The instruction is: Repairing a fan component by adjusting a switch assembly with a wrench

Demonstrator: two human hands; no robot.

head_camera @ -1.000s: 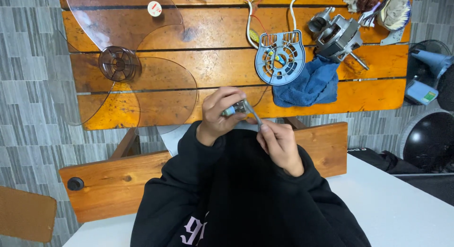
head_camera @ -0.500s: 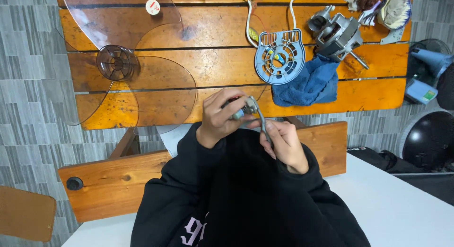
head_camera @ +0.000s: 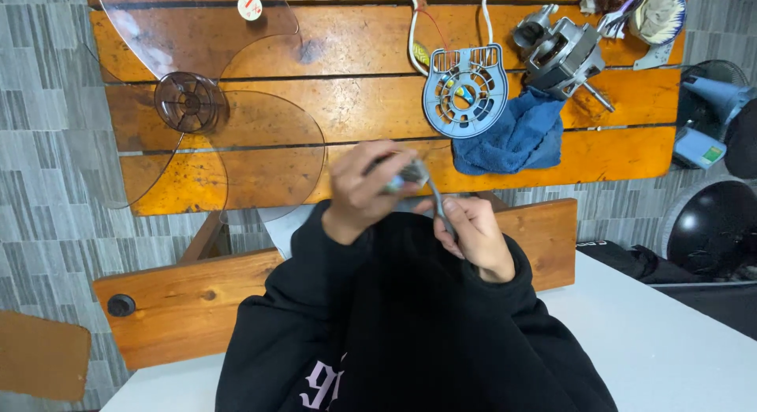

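My left hand [head_camera: 364, 190] is closed around a small grey metal part [head_camera: 410, 175], held up in front of my chest over the near edge of the wooden table [head_camera: 371, 104]. My right hand [head_camera: 471, 232] grips a thin grey tool [head_camera: 438, 201] whose tip meets that part. Both arms are in black sleeves. The part is blurred and mostly hidden by my fingers.
On the table lie a clear plastic fan blade [head_camera: 205, 104] at the left, a blue-grey round motor cover [head_camera: 465, 93], a blue cloth [head_camera: 516, 136], a metal fan motor [head_camera: 564, 53] and white wires [head_camera: 414, 33]. A wooden bench [head_camera: 181, 302] and white surface [head_camera: 670, 341] are below.
My left hand has lifted and turned with the small part, now blurred. My right hand with the tool shifted slightly down and to the right.
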